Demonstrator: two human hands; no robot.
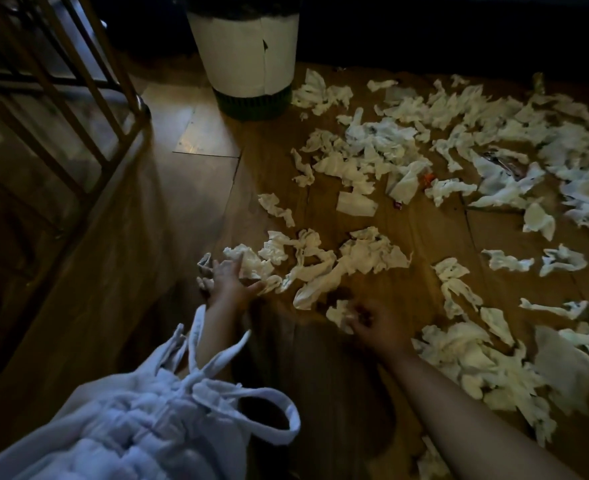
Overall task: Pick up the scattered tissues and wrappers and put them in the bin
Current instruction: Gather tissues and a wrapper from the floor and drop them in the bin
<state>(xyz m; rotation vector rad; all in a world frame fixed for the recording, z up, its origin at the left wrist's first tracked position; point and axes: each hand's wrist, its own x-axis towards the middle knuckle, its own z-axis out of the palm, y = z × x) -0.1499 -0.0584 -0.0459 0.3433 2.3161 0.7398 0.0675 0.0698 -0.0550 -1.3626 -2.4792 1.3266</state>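
Wooden floor (189,188): 1 bin (248,53), dozens of tissues (372,254), 2 hands (230,282).

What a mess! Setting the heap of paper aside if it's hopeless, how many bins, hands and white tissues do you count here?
Bins: 1, the white bin
Hands: 2, the left hand and the right hand
White tissues: dozens, overlapping, no exact count possible
Total without tissues: 3
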